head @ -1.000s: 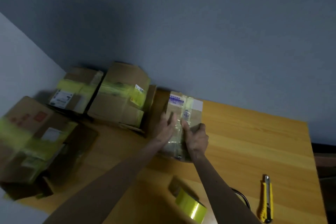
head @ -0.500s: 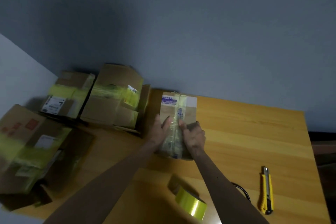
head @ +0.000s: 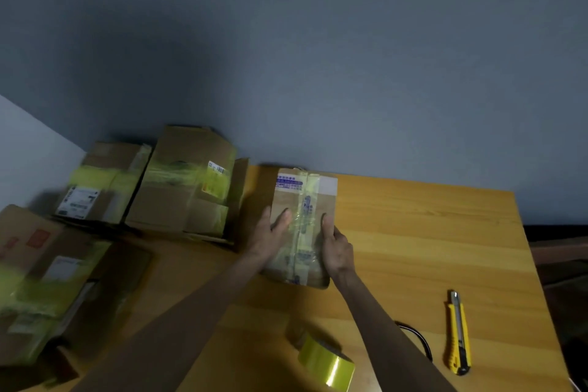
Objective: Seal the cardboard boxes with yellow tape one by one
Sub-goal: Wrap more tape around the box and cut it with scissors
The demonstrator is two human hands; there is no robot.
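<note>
A small cardboard box point(head: 321, 200) lies on the wooden table point(head: 429, 232), with a strip of yellow tape point(head: 302, 229) running lengthwise down its top. My left hand point(head: 270, 235) rests on the box's left part, its fingers lying straight on the top. My right hand point(head: 339, 247) grips the right edge, thumb on top beside the tape and fingers curled over the side. The roll of yellow tape point(head: 327, 366) stands on the table in front of the box, between my forearms.
A yellow utility knife point(head: 458, 332) lies at the right front, with a black cable point(head: 420, 337) beside it. Three larger taped boxes sit at the left: one point(head: 187, 181) by the wall, one point(head: 105, 181) in the corner, one point(head: 47, 270) nearer me.
My hands have spread apart from the tape strip toward the box's two sides. The box itself stays where it was; my view has shifted slightly.
</note>
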